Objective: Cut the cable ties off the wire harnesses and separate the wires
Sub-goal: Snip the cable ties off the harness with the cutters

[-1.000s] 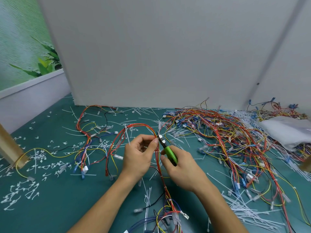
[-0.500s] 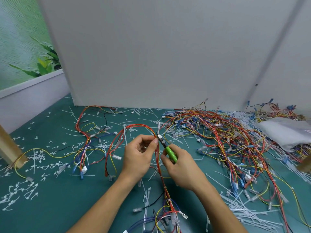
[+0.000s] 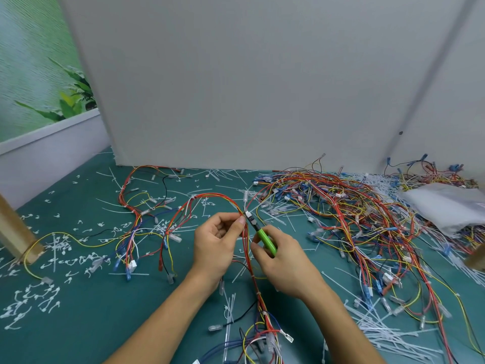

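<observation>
1. So, the left hand has a pinch grip: thumb and forefinger closed on the red wire harness near the top of its loop.
2. Right hand has its grip curled round the green-handled cutters, nose right at the left thumb tip.
3. Harness arches off the teal surface and runs down between both wrists.
4. Big tangled pile of harnesses sits on the right, snipped white ties litter the left.
</observation>
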`<state>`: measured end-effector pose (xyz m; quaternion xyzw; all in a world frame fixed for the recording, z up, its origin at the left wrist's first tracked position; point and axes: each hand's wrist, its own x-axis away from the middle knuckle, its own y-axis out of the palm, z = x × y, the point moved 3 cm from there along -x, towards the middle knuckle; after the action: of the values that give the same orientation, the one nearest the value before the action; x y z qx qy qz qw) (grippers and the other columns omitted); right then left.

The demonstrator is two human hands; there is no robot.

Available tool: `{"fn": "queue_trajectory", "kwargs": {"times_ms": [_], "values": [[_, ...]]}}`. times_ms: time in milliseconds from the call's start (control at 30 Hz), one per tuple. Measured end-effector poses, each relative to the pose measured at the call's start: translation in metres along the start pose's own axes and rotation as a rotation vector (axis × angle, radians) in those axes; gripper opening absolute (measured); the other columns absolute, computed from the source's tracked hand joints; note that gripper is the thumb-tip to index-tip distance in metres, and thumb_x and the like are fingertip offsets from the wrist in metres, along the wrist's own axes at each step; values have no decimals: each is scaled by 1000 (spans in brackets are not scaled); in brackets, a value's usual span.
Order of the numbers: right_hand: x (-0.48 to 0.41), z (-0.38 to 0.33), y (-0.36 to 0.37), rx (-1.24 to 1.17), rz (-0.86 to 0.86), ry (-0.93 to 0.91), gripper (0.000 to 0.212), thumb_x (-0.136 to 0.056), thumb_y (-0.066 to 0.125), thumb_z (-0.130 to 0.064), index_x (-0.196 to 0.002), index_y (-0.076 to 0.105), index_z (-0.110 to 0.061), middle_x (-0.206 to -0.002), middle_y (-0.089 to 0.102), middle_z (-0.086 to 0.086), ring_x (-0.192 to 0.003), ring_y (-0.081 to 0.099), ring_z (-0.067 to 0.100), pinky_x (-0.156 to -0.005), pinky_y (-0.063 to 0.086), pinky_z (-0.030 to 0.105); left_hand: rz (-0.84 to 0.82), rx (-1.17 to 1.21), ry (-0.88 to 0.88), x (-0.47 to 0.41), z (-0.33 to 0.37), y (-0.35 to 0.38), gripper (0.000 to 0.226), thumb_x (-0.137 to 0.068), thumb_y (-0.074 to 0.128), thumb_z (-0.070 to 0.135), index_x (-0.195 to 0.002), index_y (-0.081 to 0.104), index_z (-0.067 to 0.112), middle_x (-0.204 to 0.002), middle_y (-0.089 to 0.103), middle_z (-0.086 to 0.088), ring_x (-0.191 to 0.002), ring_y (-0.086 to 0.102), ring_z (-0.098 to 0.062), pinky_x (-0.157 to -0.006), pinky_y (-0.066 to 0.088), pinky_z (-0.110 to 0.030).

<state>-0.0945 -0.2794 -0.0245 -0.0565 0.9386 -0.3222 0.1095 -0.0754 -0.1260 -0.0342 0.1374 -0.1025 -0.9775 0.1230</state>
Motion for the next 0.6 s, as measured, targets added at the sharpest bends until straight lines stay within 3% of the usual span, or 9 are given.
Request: {"fn": "queue_trajectory", "kwargs": {"times_ms": [167,400,600], "values": [[1,-1,-1,-16,-17,8,9,-98,60,-39,-94,57,-32,-71,59,-4,-51,53,10,-53,50,32,3,8,-8,-1,-1,0,7,-88,70,0,-90,70,7,-75,72,3,-59,60,0,-57,47,-12],[0,3,0,39,-31,6,7,-98,60,-39,-97,58,-32,-76,61,-9,-69,56,3,-58,41,22,30,-5,-14,-4,-1,-5,5,-88,71,3,-92,71,7,-76,72,3,-60,60,0,-58,47,-12],[-1,4,2,48,-1,19,12,-100,56,-36,-91,56,-29,-78,60,-7,-69,54,9,-65,47,31,20,-23,1,-3,1,-3,5,-88,72,3,-91,71,7,-72,72,5,-61,62,0,-57,47,-11]]}}
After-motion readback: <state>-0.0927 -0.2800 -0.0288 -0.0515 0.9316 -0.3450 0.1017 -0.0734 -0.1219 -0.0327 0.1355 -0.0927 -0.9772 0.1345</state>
